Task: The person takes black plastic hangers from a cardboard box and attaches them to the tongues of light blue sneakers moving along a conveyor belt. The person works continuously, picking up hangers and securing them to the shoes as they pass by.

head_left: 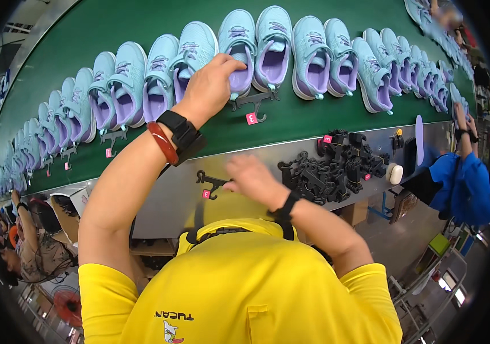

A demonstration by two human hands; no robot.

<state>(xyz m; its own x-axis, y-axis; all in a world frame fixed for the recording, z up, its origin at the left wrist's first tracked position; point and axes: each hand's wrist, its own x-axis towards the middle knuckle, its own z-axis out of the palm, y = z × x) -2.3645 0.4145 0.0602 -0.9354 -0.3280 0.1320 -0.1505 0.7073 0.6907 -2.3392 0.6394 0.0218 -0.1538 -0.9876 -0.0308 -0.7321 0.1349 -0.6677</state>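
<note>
Light-blue sneakers with purple linings stand in pairs along a green conveyor belt. My left hand (213, 80) reaches over the belt, its fingers closed at the collar of one sneaker (238, 35); part of the grip is hidden. Its mate (272, 46) stands just to the right. A black shoe hanger (251, 102) with a pink tag lies at the heels of this pair. My right hand (253, 179), blurred by motion, is over the metal ledge with thumb and fingers apart. Close to its thumb lies another tagged black hanger (209, 184); whether they touch I cannot tell.
A heap of black hangers (336, 172) covers the ledge to the right, beside a white oval object (394, 174). More sneakers (122, 86) line the green belt (199, 135) both ways. One co-worker in blue (463, 183) stands at right, another person (33, 246) at left.
</note>
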